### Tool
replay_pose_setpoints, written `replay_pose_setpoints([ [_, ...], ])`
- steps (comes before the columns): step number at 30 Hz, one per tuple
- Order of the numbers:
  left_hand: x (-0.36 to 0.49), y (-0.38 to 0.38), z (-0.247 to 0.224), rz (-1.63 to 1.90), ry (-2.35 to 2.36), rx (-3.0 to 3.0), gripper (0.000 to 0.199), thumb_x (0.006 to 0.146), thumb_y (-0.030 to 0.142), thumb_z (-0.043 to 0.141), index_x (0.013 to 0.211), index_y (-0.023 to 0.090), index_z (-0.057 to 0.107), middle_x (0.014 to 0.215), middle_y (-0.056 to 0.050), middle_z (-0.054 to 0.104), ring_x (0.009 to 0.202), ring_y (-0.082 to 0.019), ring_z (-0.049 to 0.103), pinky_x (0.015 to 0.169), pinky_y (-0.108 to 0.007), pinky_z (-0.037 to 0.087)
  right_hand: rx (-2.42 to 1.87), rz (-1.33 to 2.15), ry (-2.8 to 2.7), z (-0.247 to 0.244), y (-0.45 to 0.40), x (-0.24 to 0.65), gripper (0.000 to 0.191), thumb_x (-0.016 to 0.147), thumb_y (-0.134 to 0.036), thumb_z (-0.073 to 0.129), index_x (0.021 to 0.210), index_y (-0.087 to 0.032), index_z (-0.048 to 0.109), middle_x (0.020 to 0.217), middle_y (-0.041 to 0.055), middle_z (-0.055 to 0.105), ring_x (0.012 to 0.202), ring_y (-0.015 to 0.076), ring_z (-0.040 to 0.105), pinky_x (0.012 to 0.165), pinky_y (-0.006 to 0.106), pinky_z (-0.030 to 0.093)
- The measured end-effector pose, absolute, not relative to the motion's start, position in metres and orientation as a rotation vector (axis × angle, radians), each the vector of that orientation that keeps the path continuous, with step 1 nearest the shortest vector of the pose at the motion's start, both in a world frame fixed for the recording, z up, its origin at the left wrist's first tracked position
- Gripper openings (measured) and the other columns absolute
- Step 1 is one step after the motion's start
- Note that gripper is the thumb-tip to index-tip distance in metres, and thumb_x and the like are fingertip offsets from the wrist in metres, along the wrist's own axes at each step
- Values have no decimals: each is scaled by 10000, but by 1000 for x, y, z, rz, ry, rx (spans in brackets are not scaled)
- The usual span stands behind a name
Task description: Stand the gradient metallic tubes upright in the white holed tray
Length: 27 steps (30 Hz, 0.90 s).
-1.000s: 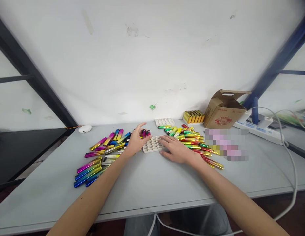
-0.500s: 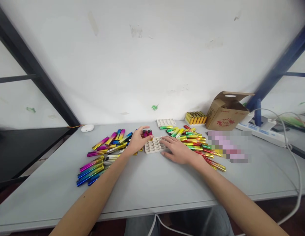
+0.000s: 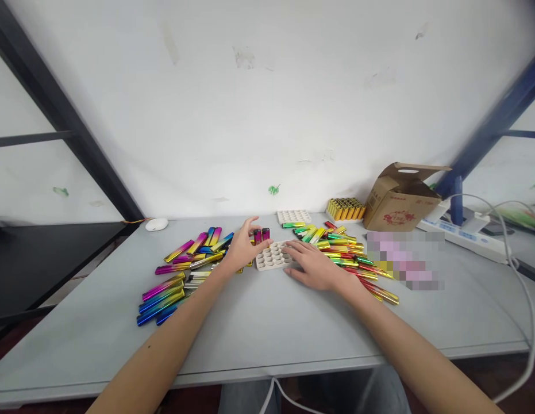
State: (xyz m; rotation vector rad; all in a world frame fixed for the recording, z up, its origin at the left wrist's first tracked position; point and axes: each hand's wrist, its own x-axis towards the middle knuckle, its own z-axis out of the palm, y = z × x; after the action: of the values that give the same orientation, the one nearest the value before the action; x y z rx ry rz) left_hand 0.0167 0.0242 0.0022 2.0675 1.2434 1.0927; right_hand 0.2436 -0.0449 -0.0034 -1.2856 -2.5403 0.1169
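Note:
Two magenta lighters [image 3: 261,234] with dark tops stand roughly upright at the back left corner of a pale moulded tray [image 3: 270,260] with rows of holes. My left hand [image 3: 242,247] curls around these lighters, thumb in front and other fingers behind; their lower ends are hidden by the thumb. My right hand [image 3: 314,264] lies open, palm down, its fingertips on the tray's right side. Left of the tray lie loose blue, magenta and gold lighters [image 3: 164,299]. To the right is a pile of green, red and gold lighters [image 3: 342,250].
A second pale tray [image 3: 293,217] lies near the wall, with a green-yellow lighter at its front edge. A tray packed with golden lighters [image 3: 346,210] stands beside an open cardboard box [image 3: 396,198]. A white power strip [image 3: 465,238], cables and a white case [image 3: 156,224] are also there.
The two magenta lighters show more of their bodies and have shifted slightly right beside my left hand. My right hand stays on the tray. The whole view has shifted slightly.

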Motion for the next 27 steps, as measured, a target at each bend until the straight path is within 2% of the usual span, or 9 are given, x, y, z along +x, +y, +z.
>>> replay_pose_setpoints([
  [3,0,31,9,1209,1265,2036,555,862,478,567,1342,234,433,1173,-82,645,1109,-219,598,942,-341,454,-1285,117,-2541,-4,-44,244,532,923,-397,484,1402,-168,443,1460,148,441,1368,302,372,1123,499,319],
  [6,-24,42,12,1223,1600,2085,397,943,443,388,1201,201,568,1155,-106,666,1091,-254,602,934,-376,448,-1287,122,-2543,-5,-44,245,529,925,-403,483,1400,-172,445,1460,145,440,1376,300,363,1122,493,322],
  [10,-49,52,7,811,2100,2201,361,898,363,393,836,169,691,885,-166,712,941,-339,631,850,-448,462,-1291,132,-2545,-4,-44,245,528,929,-404,476,1398,-163,446,1464,153,434,1380,298,356,1127,495,316],
  [12,-51,53,5,757,2149,2242,364,873,341,417,706,166,690,790,-184,703,932,-368,624,881,-497,436,-1301,130,-2550,-4,-45,245,533,929,-401,475,1401,-155,443,1465,155,433,1379,298,358,1129,493,314],
  [15,-47,53,2,737,2095,2378,404,877,319,407,625,169,684,780,-181,711,938,-363,629,977,-534,366,-1312,125,-2548,-4,-45,245,540,929,-409,472,1404,-153,441,1464,151,435,1379,302,359,1129,493,315],
  [17,-45,53,2,721,2007,2444,405,890,308,391,672,184,709,815,-147,731,906,-324,652,991,-486,380,-1306,124,-2544,-4,-45,245,536,928,-411,472,1402,-161,443,1464,150,435,1378,303,361,1128,498,316],
  [19,-45,54,2,731,1961,2440,354,886,299,406,819,204,740,912,-117,747,928,-305,664,963,-437,421,-1300,124,-2545,-4,-45,245,532,926,-407,476,1399,-165,447,1465,150,435,1377,303,365,1126,500,319],
  [22,-51,57,1,770,1993,2382,334,855,271,450,1020,179,726,1064,-142,727,1027,-342,645,936,-452,445,-1309,122,-2547,-3,-46,245,536,926,-405,473,1398,-153,448,1466,154,435,1375,307,368,1130,495,315],
  [27,-61,66,-5,796,1933,2331,322,823,248,493,1041,201,725,1034,-109,744,1018,-323,657,1013,-471,404,-1298,125,-2539,-3,-46,245,525,926,-399,480,1394,-164,451,1468,154,432,1377,304,364,1126,500,320],
])
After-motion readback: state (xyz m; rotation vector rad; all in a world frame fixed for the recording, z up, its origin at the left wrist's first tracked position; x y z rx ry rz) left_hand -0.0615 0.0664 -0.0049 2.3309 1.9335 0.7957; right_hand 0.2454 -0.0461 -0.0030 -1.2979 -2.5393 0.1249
